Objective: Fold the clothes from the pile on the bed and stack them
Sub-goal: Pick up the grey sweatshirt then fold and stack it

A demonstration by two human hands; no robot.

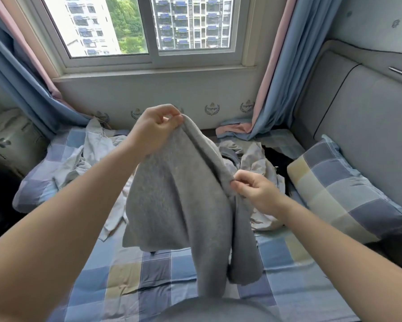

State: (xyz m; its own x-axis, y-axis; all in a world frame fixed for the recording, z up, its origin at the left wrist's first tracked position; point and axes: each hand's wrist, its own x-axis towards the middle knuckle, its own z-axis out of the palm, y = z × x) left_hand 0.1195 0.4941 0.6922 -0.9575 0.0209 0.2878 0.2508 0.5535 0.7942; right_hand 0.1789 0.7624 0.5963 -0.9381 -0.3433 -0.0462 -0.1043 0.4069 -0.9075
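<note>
Step in hand: opening out one item before folding. A grey knit garment [179, 201] hangs in the air over the checked bed [130, 275], its lower end trailing towards the person. The left hand [157, 126] pinches the garment's top edge, fingers curled onto the cloth. The right hand [255, 190] pinches a side edge lower down. The pile [253, 159] of unfolded clothes lies crumpled behind the garment, near the pillow [348, 189].

Assessment: the task appears to be at an early stage, and no folded stack is in view. The next move likely calls for finding matching corners or shoulders, then laying the garment flat on the bed.

Markings: crest emblems [212, 109] on the wall below the window carry lettering too small to read. No garment label shows.
</note>
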